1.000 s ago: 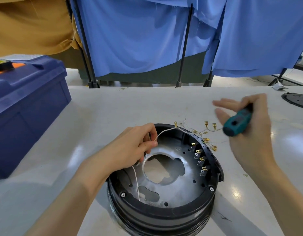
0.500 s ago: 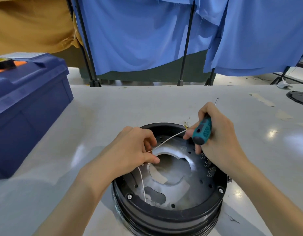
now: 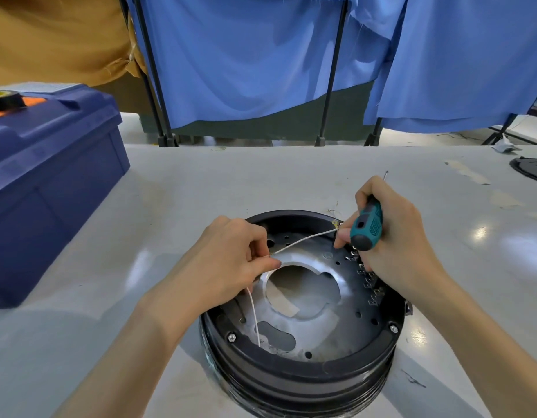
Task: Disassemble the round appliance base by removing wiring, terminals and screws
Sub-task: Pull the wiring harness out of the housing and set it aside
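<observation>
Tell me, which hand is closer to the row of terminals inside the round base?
Right. The right hand, gripping the screwdriver, sits right beside the terminals; the left hand pinches the white wire across the central opening.

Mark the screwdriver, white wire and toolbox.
screwdriver [image 3: 367, 226]: head view, on the teal handle.
white wire [image 3: 303, 241]: head view, middle of the taut upper stretch.
toolbox [image 3: 53, 164]: head view, on the blue side wall.

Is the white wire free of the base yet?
Not free. The white wire stretches from the right hand, which also grips the screwdriver, through the left hand's pinch and down into the round base.
</observation>
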Tool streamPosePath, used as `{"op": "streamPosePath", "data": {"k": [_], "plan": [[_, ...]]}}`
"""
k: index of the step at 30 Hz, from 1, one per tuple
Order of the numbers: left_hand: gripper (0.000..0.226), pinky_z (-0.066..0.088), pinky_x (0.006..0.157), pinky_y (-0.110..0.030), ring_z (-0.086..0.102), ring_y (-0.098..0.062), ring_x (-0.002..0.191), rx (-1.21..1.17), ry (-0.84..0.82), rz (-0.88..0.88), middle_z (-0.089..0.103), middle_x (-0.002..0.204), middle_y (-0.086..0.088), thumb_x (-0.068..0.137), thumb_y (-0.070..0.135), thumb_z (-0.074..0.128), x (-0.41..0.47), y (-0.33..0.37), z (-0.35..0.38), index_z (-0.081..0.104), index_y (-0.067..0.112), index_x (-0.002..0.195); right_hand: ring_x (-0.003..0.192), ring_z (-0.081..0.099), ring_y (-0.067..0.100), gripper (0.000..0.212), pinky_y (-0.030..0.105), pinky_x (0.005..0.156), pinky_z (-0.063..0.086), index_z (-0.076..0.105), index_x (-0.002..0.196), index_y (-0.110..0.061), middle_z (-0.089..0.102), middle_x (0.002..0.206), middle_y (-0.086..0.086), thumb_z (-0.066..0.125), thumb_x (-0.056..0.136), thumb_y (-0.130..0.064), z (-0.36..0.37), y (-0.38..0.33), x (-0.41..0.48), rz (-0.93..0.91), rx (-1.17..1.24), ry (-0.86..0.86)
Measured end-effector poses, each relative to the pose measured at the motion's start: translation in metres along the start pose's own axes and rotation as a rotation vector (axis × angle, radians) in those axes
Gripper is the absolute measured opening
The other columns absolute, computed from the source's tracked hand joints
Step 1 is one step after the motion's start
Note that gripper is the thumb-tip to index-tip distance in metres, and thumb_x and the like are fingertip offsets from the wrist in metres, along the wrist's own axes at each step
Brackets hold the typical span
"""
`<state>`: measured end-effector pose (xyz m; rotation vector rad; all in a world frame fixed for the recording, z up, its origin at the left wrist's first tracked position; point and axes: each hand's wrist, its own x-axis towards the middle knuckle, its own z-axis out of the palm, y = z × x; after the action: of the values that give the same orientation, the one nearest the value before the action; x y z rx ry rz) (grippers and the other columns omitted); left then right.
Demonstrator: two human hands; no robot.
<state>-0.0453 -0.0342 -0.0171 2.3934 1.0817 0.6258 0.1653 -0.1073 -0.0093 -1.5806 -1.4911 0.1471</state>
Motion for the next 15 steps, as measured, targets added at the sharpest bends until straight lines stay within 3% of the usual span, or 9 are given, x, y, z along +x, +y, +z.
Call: {"op": "streamPosePath", "data": {"k": [3, 5, 6, 8, 11, 13, 15], "plan": [[0.025, 0.049, 0.056, -0.026, 0.059, 0.0, 0.046, -0.017, -0.012, -0.007, 0.062, 0.045, 0.012, 0.079, 0.035, 0.074, -0.001, 0.0, 0.001, 0.06, 0.022, 0.063, 0.049, 0.06, 0.023, 0.048, 0.045, 0.052, 0.051, 0.042, 0.077, -0.029, 0.059, 0.075, 0.022, 0.067, 0.076, 0.011, -0.009, -0.007, 0.002, 0.073, 0.106, -0.171], [0.025, 0.042, 0.051, -0.021, 0.059, -0.001, 0.044, -0.033, -0.012, -0.013, 0.062, 0.044, 0.01, 0.078, 0.035, 0.075, -0.002, 0.001, 0.002, 0.06, 0.022, 0.063, 0.063, 0.065, 0.03, 0.048, 0.048, 0.062, 0.055, 0.038, 0.077, -0.025, 0.061, 0.078, 0.022, 0.086, 0.069, -0.024, -0.01, -0.011, 0.003, 0.096, 0.15, -0.236], [0.025, 0.039, 0.049, -0.019, 0.059, -0.002, 0.043, -0.04, -0.013, -0.016, 0.062, 0.044, 0.009, 0.078, 0.035, 0.075, -0.002, 0.0, 0.002, 0.06, 0.022, 0.062, 0.073, 0.065, 0.039, 0.058, 0.053, 0.068, 0.055, 0.037, 0.08, -0.022, 0.061, 0.076, 0.017, 0.084, 0.058, -0.048, -0.008, -0.016, 0.003, 0.112, 0.142, -0.228], [0.026, 0.039, 0.05, -0.019, 0.059, -0.002, 0.044, -0.048, -0.018, -0.015, 0.062, 0.045, 0.009, 0.078, 0.035, 0.076, -0.002, 0.0, 0.002, 0.06, 0.022, 0.062, 0.075, 0.063, 0.041, 0.069, 0.055, 0.069, 0.053, 0.034, 0.083, -0.022, 0.063, 0.076, 0.012, 0.069, 0.05, -0.071, -0.001, -0.024, 0.004, 0.115, 0.071, -0.183], [0.026, 0.047, 0.056, -0.025, 0.06, -0.002, 0.046, -0.049, -0.02, -0.003, 0.062, 0.045, 0.009, 0.076, 0.036, 0.076, -0.003, 0.002, 0.001, 0.06, 0.021, 0.063, 0.078, 0.064, 0.022, 0.058, 0.04, 0.068, 0.053, 0.028, 0.087, -0.029, 0.064, 0.099, 0.0, 0.073, 0.069, -0.06, 0.005, -0.029, 0.01, 0.006, -0.106, -0.098], [0.025, 0.05, 0.06, -0.028, 0.06, -0.003, 0.046, -0.052, -0.023, -0.002, 0.062, 0.045, 0.009, 0.076, 0.035, 0.077, -0.003, 0.003, 0.0, 0.061, 0.02, 0.064, 0.087, 0.065, 0.024, 0.051, 0.042, 0.072, 0.055, 0.032, 0.093, -0.027, 0.059, 0.108, 0.003, 0.078, 0.074, -0.04, 0.008, -0.03, 0.014, -0.032, -0.011, -0.117], [0.024, 0.052, 0.062, -0.034, 0.061, -0.005, 0.048, -0.041, -0.022, -0.007, 0.062, 0.046, 0.006, 0.076, 0.033, 0.078, -0.003, 0.004, -0.001, 0.062, 0.019, 0.065, 0.085, 0.064, 0.032, 0.041, 0.049, 0.074, 0.055, 0.037, 0.098, -0.02, 0.061, 0.098, 0.01, 0.067, 0.076, -0.038, 0.014, -0.032, 0.015, -0.093, -0.015, -0.229]]}}
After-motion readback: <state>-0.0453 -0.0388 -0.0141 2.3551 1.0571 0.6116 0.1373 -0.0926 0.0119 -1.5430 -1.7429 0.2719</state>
